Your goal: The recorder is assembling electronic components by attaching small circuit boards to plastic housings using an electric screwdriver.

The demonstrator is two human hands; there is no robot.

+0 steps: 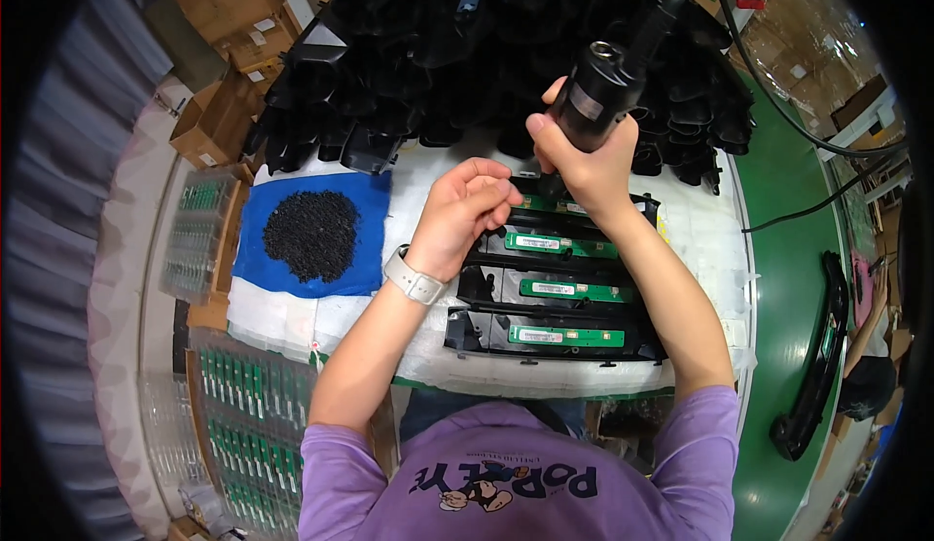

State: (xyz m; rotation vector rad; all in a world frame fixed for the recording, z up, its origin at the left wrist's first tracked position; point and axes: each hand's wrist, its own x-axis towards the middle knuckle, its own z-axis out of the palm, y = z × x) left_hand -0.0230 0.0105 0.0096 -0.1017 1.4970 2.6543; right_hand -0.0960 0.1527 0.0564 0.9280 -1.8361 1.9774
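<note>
My right hand [595,173] is wrapped round a black corded electric screwdriver [605,82], its tip pointing down at the farthest of several long black plastic housings [637,343] laid in a row. Each housing holds a narrow green circuit board [593,338] with a white label. Just left of the screwdriver tip, my left hand [459,212] hovers with thumb and fingertips pinched together; anything between them is too small to make out. A heap of small black screws [311,235] lies on a blue cloth [374,194] to the left.
Black plastic parts [428,45] are piled across the far side. Clear trays of green boards [251,385] stand at left, near cardboard boxes [216,121]. The screwdriver cable [744,50] loops rightward, and another black part [815,366] lies on the green surface [773,322].
</note>
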